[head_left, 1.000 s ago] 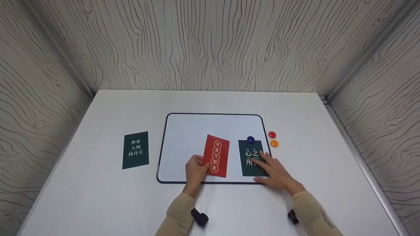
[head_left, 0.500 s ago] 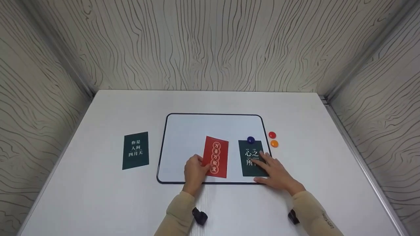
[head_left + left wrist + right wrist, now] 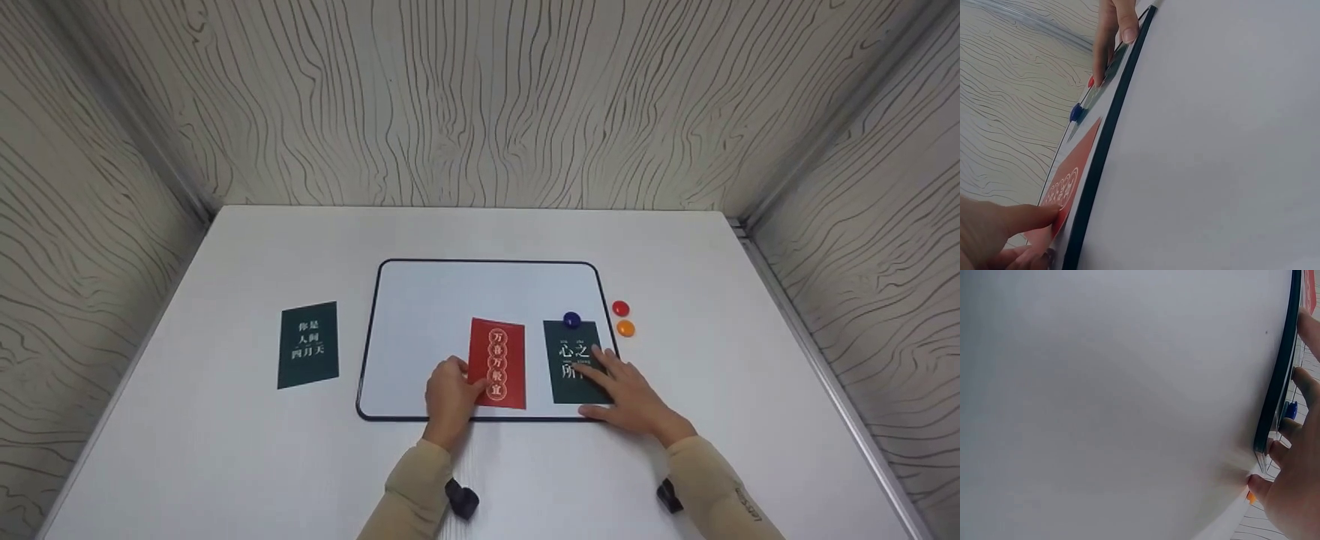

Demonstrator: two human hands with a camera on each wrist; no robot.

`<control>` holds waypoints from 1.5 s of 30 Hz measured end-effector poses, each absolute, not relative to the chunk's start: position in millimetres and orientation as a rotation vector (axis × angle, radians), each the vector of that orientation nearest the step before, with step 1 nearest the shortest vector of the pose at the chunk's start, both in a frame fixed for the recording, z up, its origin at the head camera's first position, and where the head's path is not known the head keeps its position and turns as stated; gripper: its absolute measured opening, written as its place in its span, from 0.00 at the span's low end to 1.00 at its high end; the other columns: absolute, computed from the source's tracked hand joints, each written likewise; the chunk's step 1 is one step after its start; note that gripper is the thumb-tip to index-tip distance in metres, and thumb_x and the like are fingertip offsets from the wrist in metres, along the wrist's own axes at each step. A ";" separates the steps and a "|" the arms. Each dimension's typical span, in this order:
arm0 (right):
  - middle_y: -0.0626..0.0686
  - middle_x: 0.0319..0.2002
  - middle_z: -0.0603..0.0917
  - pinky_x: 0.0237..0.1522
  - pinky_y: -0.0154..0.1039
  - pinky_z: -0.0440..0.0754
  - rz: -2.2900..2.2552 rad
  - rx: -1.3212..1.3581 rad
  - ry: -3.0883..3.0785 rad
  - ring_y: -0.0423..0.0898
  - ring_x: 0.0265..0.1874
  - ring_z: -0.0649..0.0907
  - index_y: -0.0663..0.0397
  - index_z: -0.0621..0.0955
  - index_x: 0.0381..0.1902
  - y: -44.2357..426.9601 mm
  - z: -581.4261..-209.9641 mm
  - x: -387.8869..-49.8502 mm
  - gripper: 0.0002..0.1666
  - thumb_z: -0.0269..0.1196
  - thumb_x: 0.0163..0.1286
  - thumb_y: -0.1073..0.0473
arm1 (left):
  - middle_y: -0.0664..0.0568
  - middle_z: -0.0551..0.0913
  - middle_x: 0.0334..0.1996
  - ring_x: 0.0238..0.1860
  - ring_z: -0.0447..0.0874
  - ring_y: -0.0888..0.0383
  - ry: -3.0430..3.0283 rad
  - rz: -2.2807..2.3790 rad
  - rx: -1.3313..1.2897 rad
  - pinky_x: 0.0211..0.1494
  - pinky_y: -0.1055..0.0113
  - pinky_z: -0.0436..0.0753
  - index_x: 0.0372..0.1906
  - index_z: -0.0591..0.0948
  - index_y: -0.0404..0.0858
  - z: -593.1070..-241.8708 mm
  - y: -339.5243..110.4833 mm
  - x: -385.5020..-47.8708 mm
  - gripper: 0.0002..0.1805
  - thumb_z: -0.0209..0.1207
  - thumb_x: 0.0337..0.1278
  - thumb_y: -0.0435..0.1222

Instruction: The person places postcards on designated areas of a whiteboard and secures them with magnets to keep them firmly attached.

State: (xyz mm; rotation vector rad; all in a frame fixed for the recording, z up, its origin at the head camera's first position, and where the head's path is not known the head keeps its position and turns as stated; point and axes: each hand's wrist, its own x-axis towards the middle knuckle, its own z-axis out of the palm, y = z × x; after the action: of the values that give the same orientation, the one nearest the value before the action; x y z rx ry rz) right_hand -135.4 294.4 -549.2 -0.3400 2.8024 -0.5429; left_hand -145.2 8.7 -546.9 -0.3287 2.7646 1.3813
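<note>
Left hand [image 3: 451, 394]: pinching the red card [image 3: 501, 352] near its bottom left
Right hand [image 3: 628, 390]: not gripping, fingers spread on the right green card [image 3: 564, 360]
Red card: over the whiteboard [image 3: 424, 307]; looks like lining-up, next move probably calls for laying it flat
Blue disc [image 3: 571, 320]: on that green card's top edge
Table [image 3: 187, 442]: left green card [image 3: 308, 349], red disc [image 3: 621, 308], orange disc [image 3: 625, 328]; no containers tbh

From my end, the person's right grip [image 3: 628, 397] partly covers the dark green rectangular paper card [image 3: 567, 357] under it, whose tiny print [image 3: 564, 341] I can't read; right wrist view crops the red rectangular paper card [image 3: 1310, 291].
</note>
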 end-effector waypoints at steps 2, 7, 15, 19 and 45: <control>0.57 0.78 0.51 0.74 0.68 0.48 -0.547 -0.332 2.799 0.64 0.77 0.50 0.31 0.65 0.70 294.2 -548.6 -135.3 0.41 0.62 0.60 0.33 | 0.49 0.82 0.31 0.31 0.79 0.59 2.761 1.377 -0.327 0.34 0.67 0.81 0.38 0.77 0.35 -546.4 10.3 -144.6 0.17 0.70 0.48 0.39; 0.56 0.78 0.51 0.74 0.68 0.48 -0.547 -0.321 2.793 0.64 0.77 0.50 0.29 0.65 0.70 294.4 -547.3 -135.2 0.41 0.62 0.60 0.34 | 0.49 0.83 0.33 0.33 0.79 0.59 2.754 1.366 -0.328 0.38 0.66 0.83 0.41 0.76 0.36 -545.6 13.0 -143.8 0.18 0.70 0.48 0.40; 0.58 0.78 0.53 0.75 0.67 0.48 -0.556 -0.353 2.809 0.65 0.76 0.51 0.33 0.66 0.70 294.2 -547.4 -136.1 0.41 0.63 0.60 0.36 | 0.49 0.82 0.31 0.29 0.75 0.60 2.803 1.321 -0.284 0.33 0.69 0.75 0.40 0.76 0.35 -545.4 16.7 -143.7 0.19 0.71 0.47 0.40; 0.58 0.78 0.52 0.75 0.67 0.48 -0.560 -0.341 2.804 0.65 0.77 0.51 0.33 0.66 0.70 293.7 -547.9 -136.2 0.41 0.63 0.60 0.36 | 0.49 0.82 0.31 0.29 0.76 0.60 2.796 1.308 -0.282 0.32 0.69 0.75 0.40 0.76 0.36 -545.9 19.5 -144.3 0.19 0.71 0.46 0.40; 0.58 0.76 0.55 0.70 0.69 0.59 -0.552 -0.329 2.827 0.66 0.74 0.56 0.31 0.68 0.68 291.4 -543.8 -136.5 0.39 0.66 0.59 0.39 | 0.51 0.80 0.27 0.26 0.72 0.61 2.904 1.280 -0.225 0.27 0.70 0.72 0.36 0.76 0.36 -549.8 22.1 -140.8 0.20 0.72 0.45 0.43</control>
State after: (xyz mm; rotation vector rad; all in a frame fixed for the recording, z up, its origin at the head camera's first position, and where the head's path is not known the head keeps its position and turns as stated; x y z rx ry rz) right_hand -136.5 291.4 -543.8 -0.3290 2.8268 -0.5519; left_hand -140.8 22.1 -549.8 -0.2248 2.9044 1.2804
